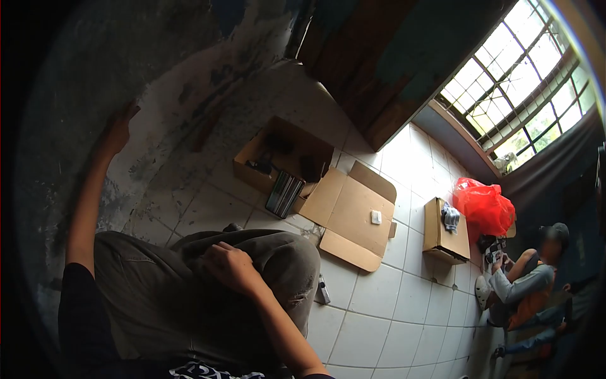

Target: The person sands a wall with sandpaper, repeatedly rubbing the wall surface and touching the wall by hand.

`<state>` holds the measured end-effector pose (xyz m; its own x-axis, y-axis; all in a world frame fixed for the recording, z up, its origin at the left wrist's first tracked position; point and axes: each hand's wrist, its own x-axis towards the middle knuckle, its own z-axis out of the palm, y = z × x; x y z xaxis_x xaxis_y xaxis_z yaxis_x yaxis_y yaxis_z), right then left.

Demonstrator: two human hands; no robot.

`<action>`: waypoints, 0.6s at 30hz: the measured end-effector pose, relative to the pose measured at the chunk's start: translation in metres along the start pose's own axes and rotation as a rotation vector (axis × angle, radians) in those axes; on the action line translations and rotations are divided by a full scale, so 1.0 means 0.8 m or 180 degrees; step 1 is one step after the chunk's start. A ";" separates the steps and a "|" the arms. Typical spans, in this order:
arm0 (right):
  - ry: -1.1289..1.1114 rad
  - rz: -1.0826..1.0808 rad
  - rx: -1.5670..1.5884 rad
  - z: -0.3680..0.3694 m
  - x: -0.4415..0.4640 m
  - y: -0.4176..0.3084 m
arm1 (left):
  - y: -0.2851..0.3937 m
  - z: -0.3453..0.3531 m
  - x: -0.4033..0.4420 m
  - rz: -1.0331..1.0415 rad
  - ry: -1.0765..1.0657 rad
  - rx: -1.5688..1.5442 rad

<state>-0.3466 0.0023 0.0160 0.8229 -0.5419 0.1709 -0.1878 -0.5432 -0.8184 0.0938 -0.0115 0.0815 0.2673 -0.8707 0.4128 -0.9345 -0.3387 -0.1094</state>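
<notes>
So the left grip (117, 134) is up at about 10 o'clock, right by the wall (151, 148), which fills most of the 9-to-11 side and has pale, patchy marks. There's something dark at the fingertips, but it's too shadowy for me to tell if it's a held thing or just the fingers. The right grip (230, 266) is between 7 and 8 o'clock, loosely curled on the trousers (278, 262); palm's hidden, so no clue if it's holding anything.

Tips, imo: keep the left wrist loose, use light, even pressure, and do one small area at a time. That side's dim, so lean so your shadow doesn't cover the spot. I'd also mind the open box (252, 177) near 11 o'clock, since loose bits could drop in.
</notes>
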 end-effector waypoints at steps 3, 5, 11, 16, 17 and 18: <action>0.0002 -0.0024 0.0015 0.001 -0.002 -0.001 | -0.007 -0.023 -0.026 -0.0063 0.0208 0.0071; -0.0001 -0.0034 0.0000 0.003 -0.001 -0.001 | -0.024 -0.042 -0.070 -0.0201 0.0382 0.0029; -0.0131 0.0160 -0.0152 0.006 0.002 -0.001 | -0.022 -0.081 -0.152 -0.0388 0.0327 -0.0038; -0.0156 0.0000 0.0136 -0.008 0.001 -0.012 | -0.021 -0.043 -0.086 -0.0299 -0.0038 0.0227; -0.0096 0.0040 0.0111 -0.017 -0.005 -0.016 | -0.021 -0.042 -0.077 -0.0237 -0.0021 0.0186; -0.0070 -0.0112 0.1336 -0.030 -0.017 -0.022 | -0.024 -0.037 -0.065 -0.0056 -0.0027 0.0887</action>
<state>-0.3674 0.0042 0.0409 0.8370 -0.5114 0.1946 0.0716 -0.2502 -0.9655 0.0913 0.0505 0.0889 0.2860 -0.8664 0.4094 -0.8294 -0.4378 -0.3472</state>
